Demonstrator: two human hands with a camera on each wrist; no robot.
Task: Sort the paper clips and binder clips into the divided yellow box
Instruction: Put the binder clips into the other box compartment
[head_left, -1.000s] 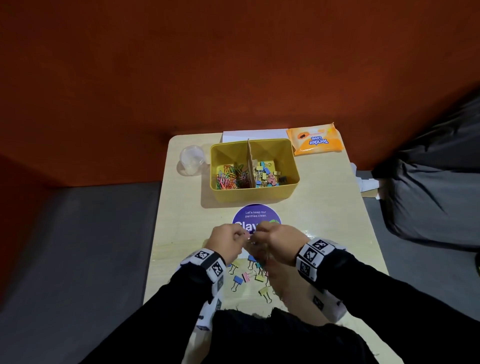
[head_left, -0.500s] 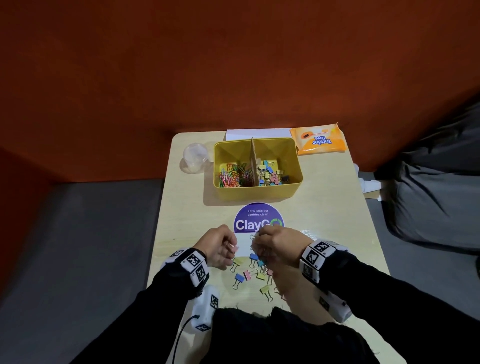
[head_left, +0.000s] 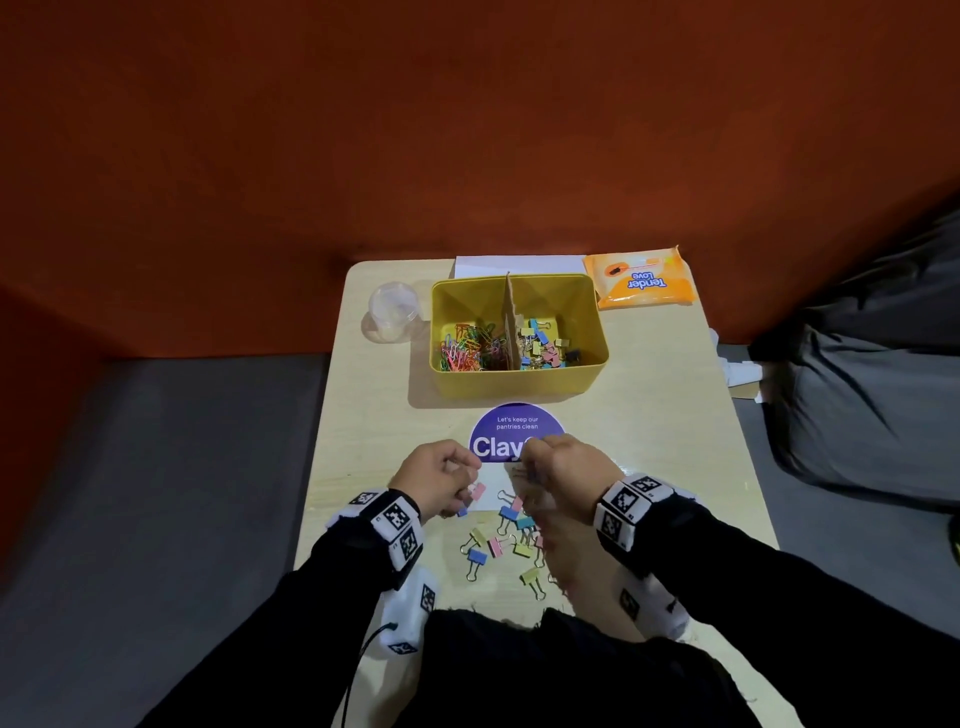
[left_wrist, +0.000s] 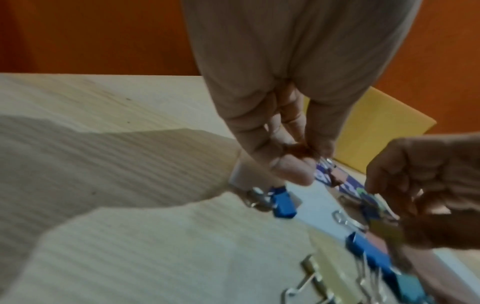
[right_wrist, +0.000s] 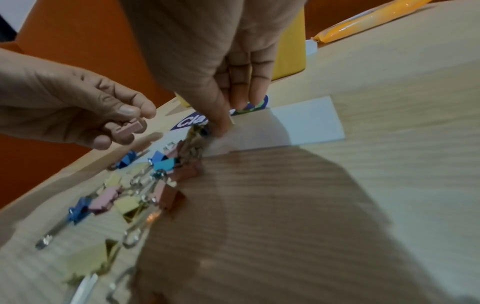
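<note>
On the table (head_left: 649, 415), left hand (head_left: 439, 480) pinches a pink binder clip (right_wrist: 129, 128); right hand (head_left: 563, 470) pinches several.

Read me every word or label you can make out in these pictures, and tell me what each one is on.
"Let's keep our pantries clean": round purple sticker on the table.
"Clay": same sticker, big white letters; the rest is hidden behind the right hand.
"Tender Love": orange packet, printed upside down from here.
Black-and-white wristband squares: patterns, no words.
</note>
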